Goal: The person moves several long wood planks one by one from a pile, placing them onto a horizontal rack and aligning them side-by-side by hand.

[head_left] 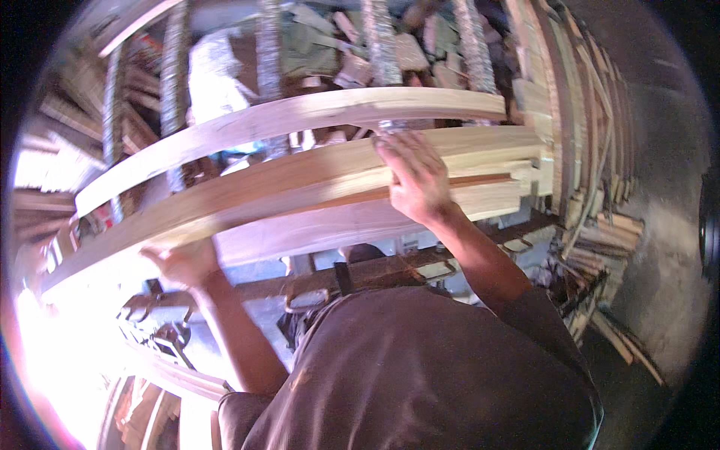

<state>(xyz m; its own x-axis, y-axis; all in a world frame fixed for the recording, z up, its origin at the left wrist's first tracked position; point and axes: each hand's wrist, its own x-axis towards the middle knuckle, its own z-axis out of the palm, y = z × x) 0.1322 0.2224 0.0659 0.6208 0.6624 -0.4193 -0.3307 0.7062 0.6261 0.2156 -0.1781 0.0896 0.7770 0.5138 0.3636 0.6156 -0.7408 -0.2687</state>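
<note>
A long plank [277, 180] stretched before us, running from the glare at the left toward the upright wood [592, 112] at the right. Our right hand [414, 178] lay over it, right of its middle, fingers extended and not visibly curled round the wood. Our left hand [184, 264], blurred, met its lower edge nearer the left end, thumb pointing outward; we could not tell whether its fingers closed on anything. We probably set our hands well apart to keep so long a piece balanced and in line.

The plank thus lay beneath our right fingers and just beyond our left hand. Paler boards [315, 229] ran alongside on our side, the heel of our right hand above them. On the far side, a strip [300, 111] rested across ribbed bars [174, 75], which likely served as supports, holding lengths above the jumble of offcuts [409, 52].
</note>
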